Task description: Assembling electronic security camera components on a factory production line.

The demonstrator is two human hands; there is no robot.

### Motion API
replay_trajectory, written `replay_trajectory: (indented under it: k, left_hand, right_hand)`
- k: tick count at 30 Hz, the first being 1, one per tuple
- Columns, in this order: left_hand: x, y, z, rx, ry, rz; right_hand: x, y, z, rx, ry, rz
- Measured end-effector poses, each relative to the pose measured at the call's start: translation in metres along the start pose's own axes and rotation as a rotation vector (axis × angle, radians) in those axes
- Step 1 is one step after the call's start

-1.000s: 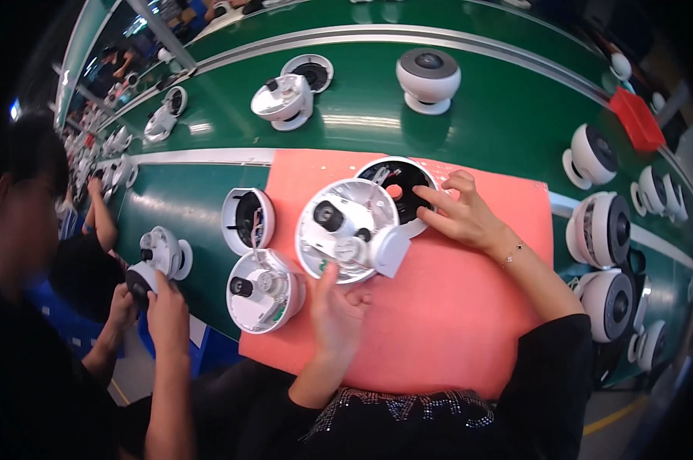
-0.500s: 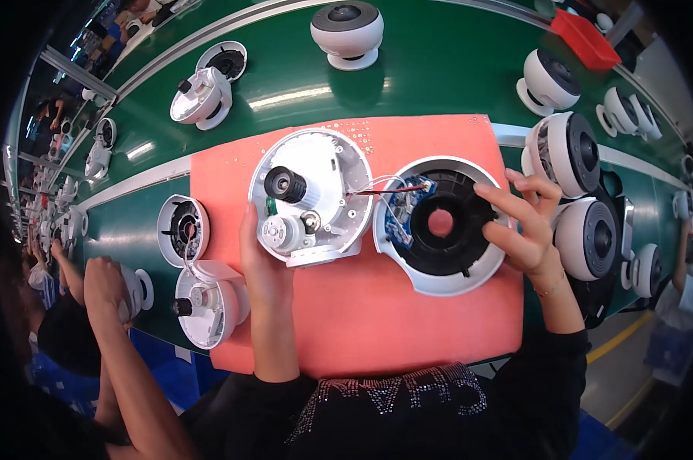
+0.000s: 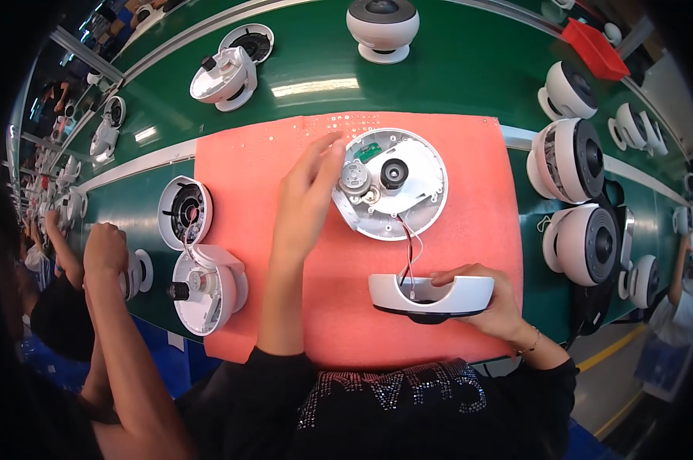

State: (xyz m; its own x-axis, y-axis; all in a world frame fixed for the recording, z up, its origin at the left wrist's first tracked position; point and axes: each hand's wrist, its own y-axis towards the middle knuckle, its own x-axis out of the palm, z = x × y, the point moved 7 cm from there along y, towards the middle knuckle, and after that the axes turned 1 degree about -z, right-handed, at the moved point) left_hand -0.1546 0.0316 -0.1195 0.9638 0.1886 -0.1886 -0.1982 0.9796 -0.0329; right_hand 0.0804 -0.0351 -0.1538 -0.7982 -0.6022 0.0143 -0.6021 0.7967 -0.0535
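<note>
Housing [image 3: 402, 198], round and white, lies open side up on the pink mat [image 3: 339, 307], just right of my left fingers [image 3: 329, 165]; they're unclosed at its rim, contact unclear. My right fingers [image 3: 469, 271] grip the wired cover [image 3: 432, 306], edge-on, nearer my body, its long side running left to right.

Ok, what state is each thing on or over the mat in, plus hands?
Middle camera body: open, insides facing up
Middle cover: off, seen edge-on
Wires: joining that body and cover
Left camera: open
Left cover: off, wired to that camera
Small shiny pieces: scattered
Left hand: open, contact unclear
Right hand: gripping middle cover
</note>
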Motion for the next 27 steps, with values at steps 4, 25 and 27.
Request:
replay_trajectory:
  k: [4,25,27]
  left_hand:
    - [-0.014,-0.071,0.027,0.423,-0.053,0.083]
    - [0.015,-0.100,0.025,0.478,0.179,-0.213]
    - [0.018,-0.099,0.025,0.493,0.209,-0.221]
  right_hand:
    - [0.003,0.002,-0.005,0.041,-0.070,-0.039]
    - [0.010,0.024,-0.042,-0.430,-0.412,-0.084]
    - [0.008,0.026,-0.041,-0.456,-0.425,-0.071]
